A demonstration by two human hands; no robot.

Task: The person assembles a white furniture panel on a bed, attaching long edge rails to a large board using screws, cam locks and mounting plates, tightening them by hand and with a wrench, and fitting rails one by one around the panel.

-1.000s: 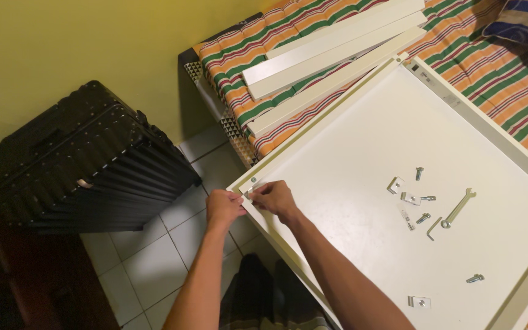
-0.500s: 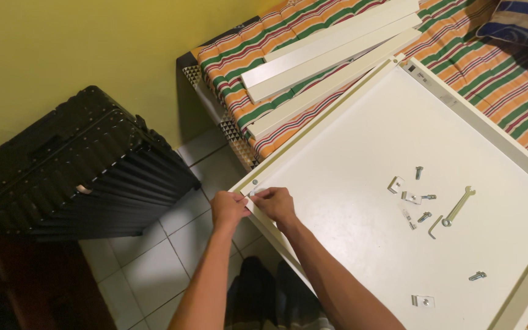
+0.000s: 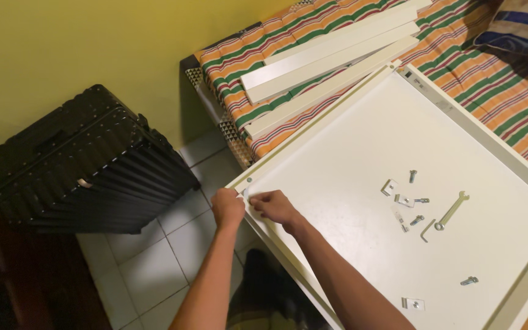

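Both hands meet at the near corner of the white panel [image 3: 362, 153] lying on the striped bed [image 3: 490, 79]; left hand [image 3: 227, 209] clenched on its rim, right hand [image 3: 274, 205] pinching a small white bracket [image 3: 245, 195] there; spanner [image 3: 451, 209] and bolts [image 3: 415, 200] lie well apart.

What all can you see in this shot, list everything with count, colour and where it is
panel: one, white, rimmed, lying partly on the bed
slats: several, white, on the bed beyond the panel
bedcover: one, orange, green and white stripes
spanner: one, pale, on the panel
hex key: one, beside the spanner
bolts and brackets: several, small, scattered on the panel
suitcase: one, black, ribbed, on the tiled floor
left hand: at the panel's near corner
right hand: same corner, pinching something small
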